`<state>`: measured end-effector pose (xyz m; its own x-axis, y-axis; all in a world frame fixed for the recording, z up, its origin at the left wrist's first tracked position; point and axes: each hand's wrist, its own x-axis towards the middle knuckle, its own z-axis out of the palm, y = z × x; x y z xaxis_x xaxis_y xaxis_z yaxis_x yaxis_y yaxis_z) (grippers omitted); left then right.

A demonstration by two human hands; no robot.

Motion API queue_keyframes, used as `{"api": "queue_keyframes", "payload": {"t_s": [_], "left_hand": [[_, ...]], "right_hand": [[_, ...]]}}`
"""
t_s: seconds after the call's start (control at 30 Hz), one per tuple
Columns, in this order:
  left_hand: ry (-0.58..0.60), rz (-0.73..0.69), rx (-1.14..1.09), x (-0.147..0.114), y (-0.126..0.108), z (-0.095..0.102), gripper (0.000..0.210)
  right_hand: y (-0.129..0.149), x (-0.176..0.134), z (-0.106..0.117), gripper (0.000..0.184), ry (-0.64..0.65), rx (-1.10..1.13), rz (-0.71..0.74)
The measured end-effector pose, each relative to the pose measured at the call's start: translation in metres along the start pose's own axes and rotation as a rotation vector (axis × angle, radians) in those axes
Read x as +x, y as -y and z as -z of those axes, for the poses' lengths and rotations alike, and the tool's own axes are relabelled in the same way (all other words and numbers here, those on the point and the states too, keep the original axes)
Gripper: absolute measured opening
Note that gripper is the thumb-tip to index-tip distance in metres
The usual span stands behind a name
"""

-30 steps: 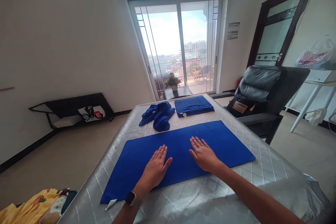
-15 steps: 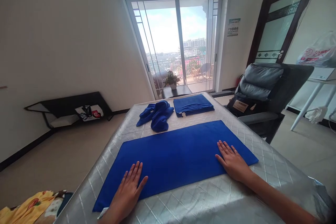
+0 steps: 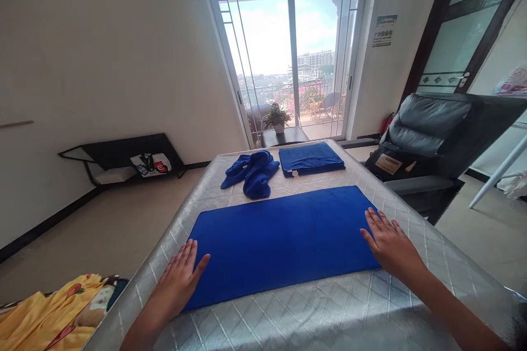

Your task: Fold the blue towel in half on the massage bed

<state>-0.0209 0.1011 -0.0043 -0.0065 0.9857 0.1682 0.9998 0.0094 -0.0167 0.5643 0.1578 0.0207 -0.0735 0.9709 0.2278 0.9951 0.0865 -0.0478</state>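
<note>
1. Blue cloth (image 3: 284,241) lies spread flat on the quilted silver cover (image 3: 288,318).
2. Left hand (image 3: 176,277) and right hand (image 3: 391,241) span opposite ends, fingers extended, gripping nothing; how firmly they press is unclear.
3. Even, outward, flat-palmed strokes should avoid creases.

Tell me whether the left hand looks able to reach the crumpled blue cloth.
Probably yes: the left hand looks empty, and nothing stands between it and the crumpled cloth, beyond the flat cloth.

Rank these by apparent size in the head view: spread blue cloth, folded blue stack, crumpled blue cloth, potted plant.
1. Spread blue cloth
2. Folded blue stack and crumpled blue cloth: too alike to rank
3. Potted plant
</note>
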Motion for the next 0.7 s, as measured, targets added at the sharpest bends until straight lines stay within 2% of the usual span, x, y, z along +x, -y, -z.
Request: {"api": "queue_keyframes", "payload": {"t_s": [0.03,0.1,0.17,0.27,0.33,0.4,0.47,0.53,0.7], "left_hand": [[0.024,-0.009,-0.044,0.015,-0.023,0.009,0.074],[0.070,-0.127,-0.111,0.046,-0.075,0.024,0.075],[0.112,-0.246,-0.160,0.074,-0.127,0.032,0.076],[0.125,-0.338,-0.202,0.104,-0.186,0.024,0.074],[0.102,-0.347,-0.204,0.112,-0.204,0.010,0.073],[0.079,-0.330,-0.194,0.114,-0.203,-0.006,0.072],[0.065,-0.294,-0.174,0.115,-0.186,-0.018,0.072],[0.067,-0.227,-0.147,0.117,-0.159,-0.025,0.074],[0.099,0.056,-0.106,0.130,-0.071,-0.035,0.080]], "right_hand": [[0.021,0.008,0.009,0.068,0.001,0.015,0.055],[0.065,0.026,0.023,0.064,0.036,0.051,0.135],[0.109,0.046,0.028,0.063,0.102,0.098,0.219],[0.162,0.067,0.016,0.066,0.191,0.182,0.309],[0.181,0.075,0.000,0.068,0.221,0.223,0.324],[0.187,0.078,-0.016,0.071,0.238,0.247,0.305],[0.183,0.078,-0.028,0.073,0.257,0.258,0.278],[0.175,0.078,-0.033,0.074,0.278,0.256,0.262],[0.153,0.090,-0.036,0.074,0.322,0.212,0.205]]}}
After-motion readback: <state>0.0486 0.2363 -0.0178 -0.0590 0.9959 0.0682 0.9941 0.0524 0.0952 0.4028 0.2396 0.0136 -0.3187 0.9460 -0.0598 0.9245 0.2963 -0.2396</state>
